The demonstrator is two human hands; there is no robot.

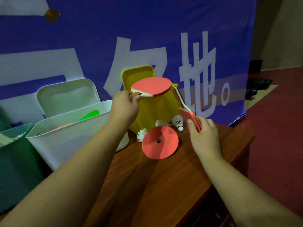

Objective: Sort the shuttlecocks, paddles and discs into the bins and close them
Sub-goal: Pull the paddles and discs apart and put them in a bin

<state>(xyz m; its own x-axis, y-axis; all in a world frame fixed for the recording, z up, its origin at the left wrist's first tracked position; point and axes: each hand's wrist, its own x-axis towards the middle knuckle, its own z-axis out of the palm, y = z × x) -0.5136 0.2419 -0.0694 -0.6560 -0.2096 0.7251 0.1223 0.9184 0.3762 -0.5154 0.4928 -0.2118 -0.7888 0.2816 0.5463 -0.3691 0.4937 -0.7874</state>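
Note:
My left hand (124, 104) grips the wooden handle of a red paddle (152, 86), held flat over the mouth of the yellow bin (157, 108), whose lid stands open. My right hand (203, 133) holds the blade of a second red paddle (188, 112), its handle leaning up against the yellow bin's right side. A red disc (159, 142) with a centre hole lies on the wooden table (155, 185). Three white shuttlecocks sit around it: one at the left (141, 135), one behind (161, 123), one at the right (178, 122).
A white bin (70, 138) with its lid up stands left of the yellow one and holds a green disc (89, 115) and an orange one. A teal bin (18, 163) at far left holds white shuttlecocks. A blue banner hangs behind. The table's right edge drops to red floor.

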